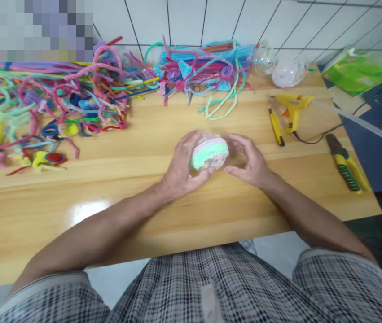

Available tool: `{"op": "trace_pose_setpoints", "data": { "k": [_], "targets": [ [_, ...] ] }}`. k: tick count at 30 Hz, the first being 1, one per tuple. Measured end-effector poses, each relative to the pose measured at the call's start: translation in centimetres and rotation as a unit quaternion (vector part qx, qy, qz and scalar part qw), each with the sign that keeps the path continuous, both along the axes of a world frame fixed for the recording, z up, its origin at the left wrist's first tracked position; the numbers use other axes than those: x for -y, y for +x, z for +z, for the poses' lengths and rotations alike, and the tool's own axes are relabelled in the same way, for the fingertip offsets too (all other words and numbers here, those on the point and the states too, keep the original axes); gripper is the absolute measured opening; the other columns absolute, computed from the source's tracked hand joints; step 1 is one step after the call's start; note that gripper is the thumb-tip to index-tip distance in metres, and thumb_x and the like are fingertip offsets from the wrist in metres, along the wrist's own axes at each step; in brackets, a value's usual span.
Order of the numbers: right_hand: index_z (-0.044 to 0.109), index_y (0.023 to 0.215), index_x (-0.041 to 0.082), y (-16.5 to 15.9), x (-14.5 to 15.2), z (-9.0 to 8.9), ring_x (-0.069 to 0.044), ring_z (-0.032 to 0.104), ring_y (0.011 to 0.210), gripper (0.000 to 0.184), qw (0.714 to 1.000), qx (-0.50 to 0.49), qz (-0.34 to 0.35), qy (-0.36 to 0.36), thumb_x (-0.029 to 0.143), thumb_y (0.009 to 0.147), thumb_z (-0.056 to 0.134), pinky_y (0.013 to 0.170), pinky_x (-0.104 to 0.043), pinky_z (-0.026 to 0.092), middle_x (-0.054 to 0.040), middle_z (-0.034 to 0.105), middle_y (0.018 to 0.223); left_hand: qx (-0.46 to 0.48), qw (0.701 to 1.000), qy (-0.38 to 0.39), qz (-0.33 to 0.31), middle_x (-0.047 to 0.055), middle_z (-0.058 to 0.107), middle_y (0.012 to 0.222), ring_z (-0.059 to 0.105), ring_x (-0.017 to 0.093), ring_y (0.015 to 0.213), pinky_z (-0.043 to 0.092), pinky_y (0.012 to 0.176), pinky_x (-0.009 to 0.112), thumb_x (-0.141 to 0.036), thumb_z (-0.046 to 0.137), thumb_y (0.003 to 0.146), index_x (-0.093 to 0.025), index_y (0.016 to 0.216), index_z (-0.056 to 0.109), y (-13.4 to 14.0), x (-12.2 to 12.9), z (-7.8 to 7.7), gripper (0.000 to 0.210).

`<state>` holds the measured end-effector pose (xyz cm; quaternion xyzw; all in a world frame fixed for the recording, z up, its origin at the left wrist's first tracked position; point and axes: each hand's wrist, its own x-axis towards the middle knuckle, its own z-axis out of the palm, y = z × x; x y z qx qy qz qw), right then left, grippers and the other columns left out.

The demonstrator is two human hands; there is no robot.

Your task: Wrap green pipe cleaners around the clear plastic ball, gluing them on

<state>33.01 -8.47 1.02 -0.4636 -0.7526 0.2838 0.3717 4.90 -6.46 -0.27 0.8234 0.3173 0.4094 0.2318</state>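
Note:
In the middle of the head view is a clear round ball (210,151) with mint green and pale pink fuzzy bands across it. My left hand (186,168) grips its left side, with the thumb under the front. Just right of the ball, my right hand (249,161) is curved with its thumb and fingers apart. A gap shows between that hand and the ball. Blur hides the ball's fine detail.
Tangled pipe cleaners (76,98) cover the back left, with more bundles (204,67) at the back centre. Clear balls (288,72) stand behind a yellow glue gun (291,107). A utility knife (276,128) and pliers (344,166) lie on the right, beside the cord.

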Motion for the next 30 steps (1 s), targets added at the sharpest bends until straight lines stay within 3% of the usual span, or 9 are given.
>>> {"op": "trace_pose_setpoints", "data": {
  "k": [4, 8, 10, 12, 13, 16, 20, 26, 30],
  "targets": [
    [0.058, 0.162, 0.035, -0.8, -0.2, -0.2, -0.041, 0.073, 0.139, 0.086, 0.999, 0.036, 0.004, 0.018, 0.068, 0.089, 0.089, 0.115, -0.059, 0.066, -0.0147, 0.072, 0.157, 0.002, 1.0, -0.02, 0.005, 0.022, 0.051, 0.172, 0.048, 0.043, 0.165, 0.042, 0.137, 0.065, -0.082, 0.072, 0.098, -0.027, 0.175, 0.029, -0.1, -0.1, -0.3, 0.104],
    [0.061, 0.159, 0.037, -1.1, 0.1, -0.2, -0.041, 0.077, 0.133, 0.086, 0.999, 0.012, 0.001, 0.03, 0.065, 0.085, 0.092, 0.112, -0.06, 0.068, -0.013, 0.074, 0.156, 0.003, 0.999, -0.015, 0.029, 0.02, 0.052, 0.172, 0.049, 0.041, 0.164, 0.043, 0.137, 0.065, -0.079, 0.074, 0.098, -0.028, 0.174, 0.033, 0.1, 0.0, -0.5, 0.1],
    [0.069, 0.149, 0.039, -1.2, 0.6, 0.3, -0.038, 0.081, 0.122, 0.063, 0.998, -0.02, -0.037, 0.036, 0.059, 0.092, 0.086, 0.107, -0.06, 0.069, -0.0109, 0.079, 0.146, 0.001, 1.0, 0.006, 0.028, 0.019, 0.051, 0.173, 0.048, 0.041, 0.166, 0.043, 0.137, 0.066, -0.072, 0.076, 0.1, -0.029, 0.175, 0.03, 0.1, 0.0, -0.4, 0.098],
    [0.079, 0.124, 0.04, -1.3, 0.9, 0.8, -0.034, 0.083, 0.098, 0.024, 0.992, -0.062, -0.104, 0.029, 0.049, 0.104, 0.068, 0.094, -0.058, 0.07, -0.0075, 0.086, 0.114, 0.002, 0.999, 0.028, 0.017, 0.02, 0.052, 0.172, 0.048, 0.041, 0.166, 0.043, 0.137, 0.067, -0.064, 0.077, 0.101, -0.029, 0.176, 0.025, 0.1, 0.1, -0.2, 0.098],
    [0.08, 0.109, 0.039, -1.2, 0.9, 1.1, -0.032, 0.08, 0.084, 0.019, 0.989, -0.074, -0.127, 0.015, 0.045, 0.106, 0.062, 0.084, -0.057, 0.069, -0.0059, 0.083, 0.096, 0.004, 0.999, 0.033, 0.011, 0.021, 0.053, 0.172, 0.049, 0.041, 0.166, 0.043, 0.136, 0.067, -0.061, 0.078, 0.102, -0.029, 0.177, 0.024, 0.0, 0.1, -0.1, 0.098],
    [0.075, 0.089, 0.039, -1.1, 0.6, 1.3, -0.031, 0.07, 0.064, 0.02, 0.986, -0.079, -0.147, -0.03, 0.04, 0.101, 0.06, 0.067, -0.054, 0.062, -0.0034, 0.072, 0.073, 0.009, 1.0, 0.02, 0.005, 0.021, 0.051, 0.172, 0.049, 0.04, 0.166, 0.044, 0.136, 0.066, -0.054, 0.08, 0.102, -0.03, 0.178, 0.022, -0.1, 0.2, 0.1, 0.099],
    [0.076, 0.104, 0.041, -1.0, -0.2, 0.4, -0.028, 0.065, 0.06, 0.013, 0.984, -0.078, -0.155, -0.051, 0.045, 0.099, 0.065, 0.059, -0.047, 0.056, 0.0, 0.067, 0.069, 0.006, 0.999, -0.032, 0.02, 0.022, 0.05, 0.173, 0.048, 0.04, 0.166, 0.044, 0.137, 0.066, -0.06, 0.082, 0.1, -0.029, 0.178, 0.027, -0.5, 0.3, 0.1, 0.1],
    [0.076, 0.103, 0.035, -0.6, -0.9, -0.5, -0.024, 0.071, 0.066, 0.015, 0.982, -0.113, -0.146, -0.048, 0.038, 0.1, 0.063, 0.067, -0.042, 0.06, 0.0002, 0.075, 0.078, 0.036, 0.999, -0.035, 0.003, 0.022, 0.047, 0.173, 0.047, 0.04, 0.167, 0.044, 0.138, 0.065, -0.057, 0.084, 0.099, -0.029, 0.177, 0.026, -0.5, -0.1, -0.6, 0.101],
    [0.077, 0.099, 0.029, -0.1, -1.3, -0.6, -0.02, 0.065, 0.06, 0.016, 0.985, -0.071, -0.148, -0.055, 0.035, 0.094, 0.064, 0.061, -0.035, 0.054, 0.0022, 0.069, 0.071, 0.055, 0.998, 0.0, -0.007, 0.022, 0.049, 0.171, 0.048, 0.04, 0.165, 0.043, 0.138, 0.063, -0.054, 0.082, 0.1, -0.026, 0.177, 0.025, 0.1, -0.6, -1.3, 0.099]
  ]
}}
